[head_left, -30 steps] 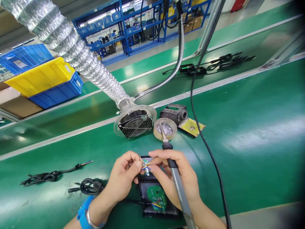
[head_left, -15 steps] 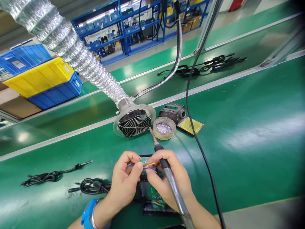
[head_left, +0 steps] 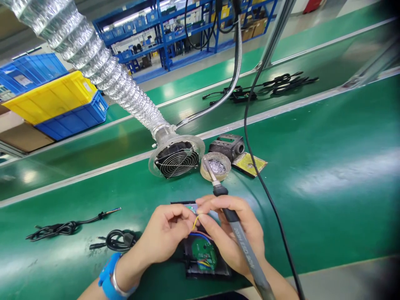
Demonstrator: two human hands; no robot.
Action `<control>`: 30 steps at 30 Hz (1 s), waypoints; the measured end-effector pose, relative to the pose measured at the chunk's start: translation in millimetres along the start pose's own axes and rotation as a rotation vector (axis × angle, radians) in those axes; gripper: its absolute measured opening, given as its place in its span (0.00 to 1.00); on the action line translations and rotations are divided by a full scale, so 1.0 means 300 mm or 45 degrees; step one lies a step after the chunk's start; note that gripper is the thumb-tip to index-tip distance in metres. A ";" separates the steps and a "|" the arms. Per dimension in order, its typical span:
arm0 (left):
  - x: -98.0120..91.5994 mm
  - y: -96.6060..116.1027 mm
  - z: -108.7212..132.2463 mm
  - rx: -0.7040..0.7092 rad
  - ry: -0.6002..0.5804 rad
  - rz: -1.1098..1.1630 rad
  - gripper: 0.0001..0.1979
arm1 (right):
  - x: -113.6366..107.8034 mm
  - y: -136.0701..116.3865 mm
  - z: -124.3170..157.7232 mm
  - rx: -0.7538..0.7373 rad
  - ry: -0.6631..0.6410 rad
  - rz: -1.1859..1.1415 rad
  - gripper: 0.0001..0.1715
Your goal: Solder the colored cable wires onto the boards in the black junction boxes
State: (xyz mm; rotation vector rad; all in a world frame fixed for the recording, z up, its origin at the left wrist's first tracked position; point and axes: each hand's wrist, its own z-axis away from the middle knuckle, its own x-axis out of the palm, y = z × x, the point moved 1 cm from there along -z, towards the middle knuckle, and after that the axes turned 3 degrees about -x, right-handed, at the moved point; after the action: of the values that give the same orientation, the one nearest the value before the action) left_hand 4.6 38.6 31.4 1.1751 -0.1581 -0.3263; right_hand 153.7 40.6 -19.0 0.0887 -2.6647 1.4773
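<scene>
My left hand is closed, its thumb and finger pinching a thin yellow wire. In my right hand a soldering iron rests between thumb and fingers, its tip pointing up and away over the solder tub. The right thumb and fingertip also meet at the yellow wire's upper end. Beneath both hands lies a black housing with a round green circuit board in it. A blue wire and a reddish one run near the board. Fingers partly hide a smaller green piece behind them.
A fume extractor fan on a silver duct hangs ahead. Right of it stand a solder tub, an iron stand and a yellow sponge. Coiled black cables lie left. The iron's black cord crosses the right side.
The soldering iron's tip has shifted right, from beside the fan to over the solder tub. Both hands have moved slightly, and the yellow wire is now singled out between them.
</scene>
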 end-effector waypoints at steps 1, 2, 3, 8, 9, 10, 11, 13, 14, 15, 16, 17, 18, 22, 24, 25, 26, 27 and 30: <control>0.001 0.008 0.004 0.027 -0.026 -0.059 0.07 | -0.004 0.001 0.002 -0.011 -0.011 0.025 0.18; 0.003 0.013 0.007 0.052 -0.031 -0.123 0.06 | -0.006 0.001 0.004 -0.013 -0.021 0.044 0.18; 0.005 0.016 0.010 0.075 -0.008 -0.190 0.06 | -0.007 0.001 0.005 -0.011 -0.024 0.057 0.18; 0.010 -0.001 0.012 0.191 0.262 -0.545 0.05 | -0.004 -0.003 0.002 -0.008 -0.011 0.155 0.16; 0.007 -0.008 0.010 0.205 0.295 -0.582 0.05 | -0.003 -0.003 0.001 -0.007 -0.030 0.197 0.15; 0.003 -0.016 0.009 0.202 0.314 -0.587 0.06 | -0.002 -0.003 0.000 -0.003 -0.054 0.230 0.14; -0.002 -0.024 0.006 0.186 0.318 -0.552 0.08 | -0.001 -0.002 0.000 0.008 -0.082 0.246 0.14; -0.013 -0.040 0.000 0.132 0.301 -0.403 0.11 | 0.001 -0.002 -0.001 0.027 -0.130 0.251 0.15; -0.018 -0.047 -0.003 0.106 0.282 -0.317 0.13 | 0.002 -0.002 -0.001 0.030 -0.152 0.251 0.15; -0.022 -0.051 -0.005 0.086 0.266 -0.235 0.14 | 0.003 -0.004 -0.002 0.027 -0.171 0.253 0.15; -0.026 -0.054 -0.005 0.072 0.251 -0.171 0.15 | 0.003 -0.006 -0.003 0.015 -0.183 0.264 0.15; -0.028 -0.055 -0.005 0.061 0.240 -0.136 0.15 | 0.003 -0.007 -0.004 0.002 -0.194 0.285 0.14; -0.030 -0.054 -0.005 0.054 0.235 -0.141 0.14 | 0.003 -0.009 -0.006 -0.012 -0.203 0.311 0.13; -0.042 -0.040 -0.008 0.070 0.270 -0.598 0.08 | 0.000 -0.003 -0.016 -0.045 -0.291 0.423 0.11; -0.051 -0.035 -0.022 0.060 0.278 -0.831 0.08 | -0.012 0.004 -0.021 -0.088 -0.327 0.502 0.11; -0.055 -0.035 -0.032 0.031 0.278 -0.892 0.09 | -0.024 0.005 -0.023 -0.116 -0.327 0.538 0.11; -0.059 -0.036 -0.044 -0.001 0.280 -0.930 0.09 | -0.041 0.004 -0.025 -0.142 -0.317 0.564 0.13; -0.062 -0.038 -0.056 -0.027 0.286 -0.966 0.09 | -0.062 0.000 -0.027 -0.154 -0.305 0.582 0.14; -0.061 -0.050 -0.093 0.008 0.315 -1.124 0.06 | -0.144 -0.025 -0.040 -0.133 -0.335 0.620 0.21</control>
State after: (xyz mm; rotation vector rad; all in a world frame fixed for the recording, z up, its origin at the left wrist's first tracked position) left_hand -7.1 64.2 7.8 1.2301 0.5976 -0.9433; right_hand 198.1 47.0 -11.3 -0.4333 -3.1309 1.5265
